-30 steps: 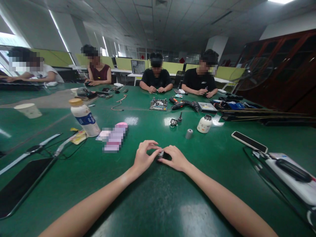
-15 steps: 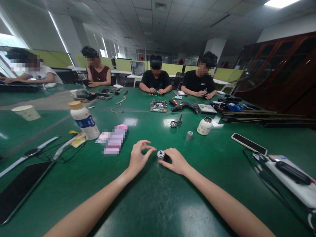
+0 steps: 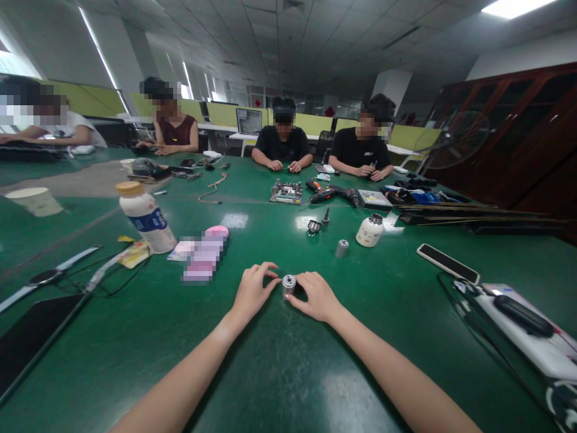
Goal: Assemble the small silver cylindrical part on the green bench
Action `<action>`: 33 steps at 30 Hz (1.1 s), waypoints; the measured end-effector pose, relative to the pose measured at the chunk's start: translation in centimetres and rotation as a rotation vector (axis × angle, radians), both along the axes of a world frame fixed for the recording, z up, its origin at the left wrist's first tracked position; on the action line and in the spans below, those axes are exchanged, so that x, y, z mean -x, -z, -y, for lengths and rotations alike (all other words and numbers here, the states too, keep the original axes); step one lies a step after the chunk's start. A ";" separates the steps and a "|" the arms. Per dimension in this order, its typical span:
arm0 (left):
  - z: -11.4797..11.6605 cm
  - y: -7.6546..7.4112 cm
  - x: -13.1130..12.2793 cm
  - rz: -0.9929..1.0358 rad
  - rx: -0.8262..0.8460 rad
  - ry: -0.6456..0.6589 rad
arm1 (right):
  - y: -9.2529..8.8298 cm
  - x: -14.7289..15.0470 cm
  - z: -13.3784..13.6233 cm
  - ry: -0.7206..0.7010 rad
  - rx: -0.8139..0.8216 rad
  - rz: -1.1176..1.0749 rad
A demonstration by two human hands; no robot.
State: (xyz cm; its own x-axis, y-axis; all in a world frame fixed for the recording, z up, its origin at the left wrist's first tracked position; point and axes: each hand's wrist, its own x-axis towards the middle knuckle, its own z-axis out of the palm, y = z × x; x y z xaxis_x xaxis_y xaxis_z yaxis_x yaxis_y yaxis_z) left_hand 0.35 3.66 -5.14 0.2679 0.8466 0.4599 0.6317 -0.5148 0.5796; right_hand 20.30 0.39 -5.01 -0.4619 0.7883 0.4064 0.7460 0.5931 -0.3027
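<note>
A small silver metal cylinder (image 3: 288, 284) stands upright on the green table (image 3: 279, 373), directly in front of me. My right hand (image 3: 315, 296) rests on the table with its fingers closed around the cylinder's right side. To the left of the part, my left hand (image 3: 252, 291) has thumb and forefinger pinched together, their tips almost at the cylinder. I cannot make out whether anything is in that pinch. A second silver cylinder (image 3: 341, 247) stands farther back, beside a white jar (image 3: 369, 231).
A milk bottle (image 3: 146, 218), a pink item (image 3: 202, 252) and cables lie to the left, with a dark tablet (image 3: 27, 343) at the near left. A phone (image 3: 448, 263) and a white device (image 3: 527, 328) lie to the right. A circuit board (image 3: 286, 192) and a drill (image 3: 329, 193) lie toward several seated people.
My left hand let go of the cylinder, drew back a little with its fingers pinched, then came back to the part. The right hand stayed on it. The camera dipped slightly.
</note>
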 end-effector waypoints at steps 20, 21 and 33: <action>1.0 -1.4 -2.0 0.474 -0.002 -0.025 | 0.3 -0.1 -0.1 -0.012 0.002 -0.015; 1.3 -1.4 -2.3 0.457 -0.007 -0.001 | 0.4 -0.1 -0.1 -0.010 0.001 -0.013; 1.3 -5.4 -1.0 -0.013 0.016 0.225 | 0.3 -0.2 -0.1 -0.021 0.008 -0.021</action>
